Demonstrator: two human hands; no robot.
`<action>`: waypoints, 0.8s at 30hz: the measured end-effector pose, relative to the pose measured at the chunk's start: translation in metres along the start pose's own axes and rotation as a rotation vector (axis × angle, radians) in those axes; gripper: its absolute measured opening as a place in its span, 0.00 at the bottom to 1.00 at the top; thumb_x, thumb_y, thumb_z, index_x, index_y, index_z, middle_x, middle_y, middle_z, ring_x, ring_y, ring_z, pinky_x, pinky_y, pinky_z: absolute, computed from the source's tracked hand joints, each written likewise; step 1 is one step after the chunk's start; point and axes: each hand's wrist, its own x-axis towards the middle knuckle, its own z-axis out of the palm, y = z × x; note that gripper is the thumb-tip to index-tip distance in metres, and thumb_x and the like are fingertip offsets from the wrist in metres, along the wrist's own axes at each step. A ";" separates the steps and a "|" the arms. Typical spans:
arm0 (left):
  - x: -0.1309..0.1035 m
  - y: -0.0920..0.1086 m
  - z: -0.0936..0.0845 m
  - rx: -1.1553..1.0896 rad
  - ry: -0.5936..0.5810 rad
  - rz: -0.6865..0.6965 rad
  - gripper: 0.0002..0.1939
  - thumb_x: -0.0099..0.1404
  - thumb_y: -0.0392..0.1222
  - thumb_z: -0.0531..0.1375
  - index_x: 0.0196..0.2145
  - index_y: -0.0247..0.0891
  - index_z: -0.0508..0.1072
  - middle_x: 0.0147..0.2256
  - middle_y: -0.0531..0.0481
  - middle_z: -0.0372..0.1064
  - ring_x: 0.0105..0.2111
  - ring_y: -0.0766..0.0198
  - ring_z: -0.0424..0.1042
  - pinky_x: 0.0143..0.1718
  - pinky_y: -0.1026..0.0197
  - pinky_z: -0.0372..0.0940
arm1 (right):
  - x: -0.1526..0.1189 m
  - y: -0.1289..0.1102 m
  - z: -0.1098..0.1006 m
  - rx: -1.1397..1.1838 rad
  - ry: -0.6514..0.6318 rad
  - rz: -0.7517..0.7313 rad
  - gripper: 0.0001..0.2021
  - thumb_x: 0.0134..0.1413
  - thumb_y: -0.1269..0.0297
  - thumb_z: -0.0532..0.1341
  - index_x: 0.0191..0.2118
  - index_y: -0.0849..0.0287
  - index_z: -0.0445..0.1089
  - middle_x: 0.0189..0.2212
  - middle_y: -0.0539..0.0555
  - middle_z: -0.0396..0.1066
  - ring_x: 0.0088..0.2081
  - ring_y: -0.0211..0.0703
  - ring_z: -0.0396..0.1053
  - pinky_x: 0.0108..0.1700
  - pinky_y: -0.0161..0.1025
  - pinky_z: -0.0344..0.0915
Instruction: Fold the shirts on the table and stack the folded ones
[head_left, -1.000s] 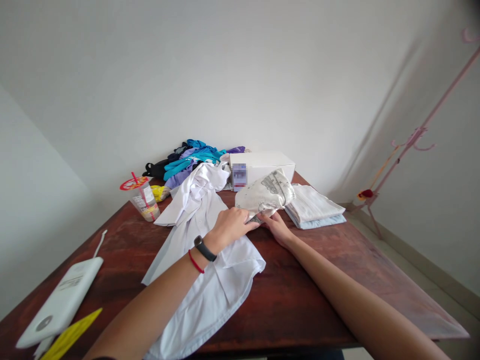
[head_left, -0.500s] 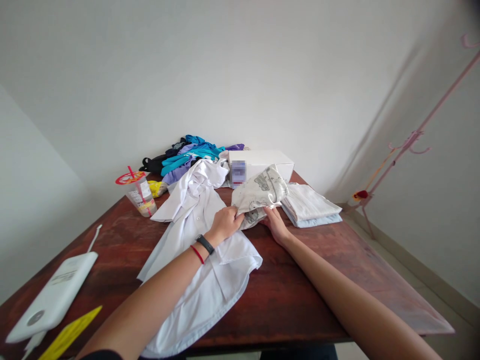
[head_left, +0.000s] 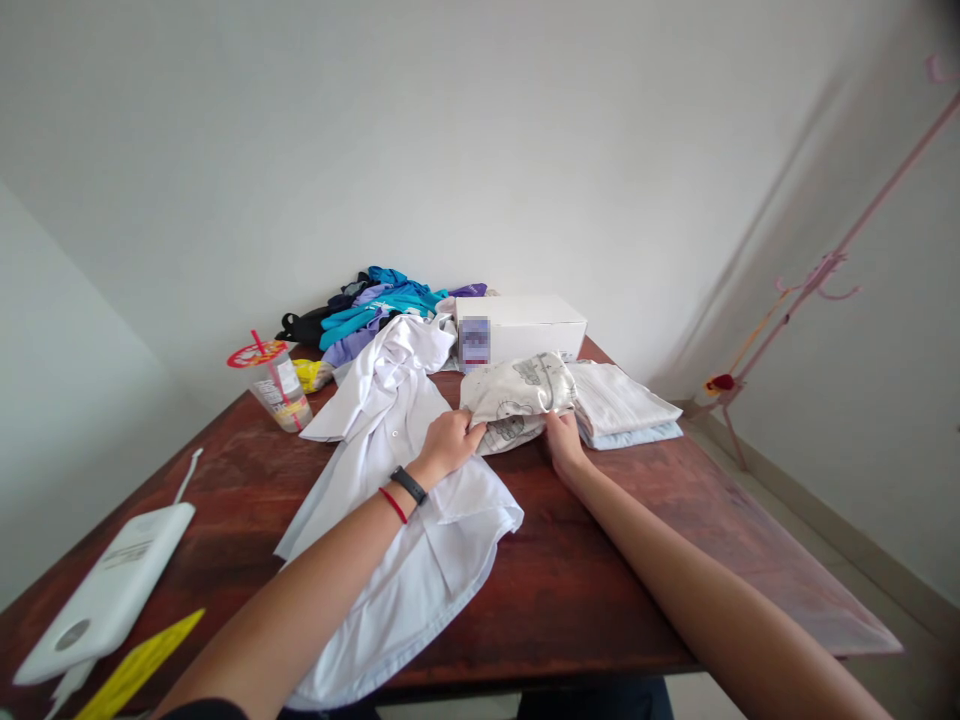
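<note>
A folded cream cloth with grey cartoon animal prints (head_left: 517,390) lies in front of the white box, between my hands. My left hand (head_left: 450,445) is closed on its near left corner, thumb on top. At its near right side, my right hand (head_left: 564,445) grips the edge, with the fingers partly hidden under the fabric. Beneath my left forearm spreads a white button-up shirt (head_left: 405,560), its upper part bunched toward the wall. A stack of folded white and pale blue clothes (head_left: 626,405) sits just right of the printed cloth.
Behind stand a white box (head_left: 525,325) and a heap of blue, purple and black clothes (head_left: 382,305). A plastic cup with a straw (head_left: 281,385) is at left, with a white power bank (head_left: 109,590) and yellow strip (head_left: 142,665) nearer. A pink rack (head_left: 817,275) stands right.
The printed cloth's raised far part has come down and lies flatter. My right hand has shifted slightly right along its near edge; my left hand keeps its place.
</note>
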 end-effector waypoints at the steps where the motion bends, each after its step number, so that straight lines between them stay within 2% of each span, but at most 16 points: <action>1: 0.000 0.000 0.000 -0.005 0.004 0.002 0.19 0.72 0.48 0.56 0.24 0.39 0.69 0.29 0.45 0.75 0.34 0.55 0.76 0.31 0.59 0.53 | 0.000 0.000 -0.001 -0.022 0.024 -0.018 0.23 0.53 0.57 0.64 0.55 0.52 0.70 0.48 0.55 0.77 0.56 0.54 0.71 0.60 0.50 0.67; 6: 0.000 0.000 0.000 -0.016 0.017 -0.006 0.19 0.71 0.49 0.57 0.23 0.39 0.67 0.28 0.46 0.75 0.32 0.56 0.75 0.31 0.59 0.52 | 0.000 -0.002 -0.001 -0.069 0.031 -0.092 0.29 0.52 0.58 0.65 0.60 0.54 0.65 0.52 0.58 0.75 0.57 0.53 0.70 0.62 0.50 0.64; 10: 0.000 -0.001 0.001 -0.023 0.019 -0.005 0.20 0.71 0.49 0.57 0.23 0.39 0.66 0.27 0.46 0.74 0.32 0.56 0.75 0.30 0.59 0.52 | 0.002 0.000 -0.001 -0.079 0.032 -0.106 0.29 0.52 0.57 0.66 0.61 0.55 0.65 0.53 0.59 0.74 0.59 0.54 0.68 0.64 0.51 0.62; 18: 0.000 -0.001 0.001 -0.030 0.030 0.008 0.19 0.71 0.48 0.57 0.23 0.39 0.68 0.27 0.46 0.74 0.32 0.57 0.75 0.31 0.59 0.53 | 0.003 0.000 -0.004 -0.133 0.032 -0.113 0.25 0.54 0.58 0.63 0.58 0.53 0.67 0.52 0.57 0.74 0.54 0.51 0.70 0.59 0.49 0.66; 24: 0.000 0.000 0.001 -0.013 0.023 -0.008 0.19 0.71 0.47 0.58 0.23 0.39 0.68 0.27 0.47 0.73 0.32 0.57 0.74 0.31 0.60 0.54 | 0.012 -0.007 -0.013 -0.250 0.052 -0.173 0.20 0.52 0.59 0.61 0.51 0.57 0.72 0.48 0.58 0.75 0.51 0.54 0.70 0.58 0.53 0.66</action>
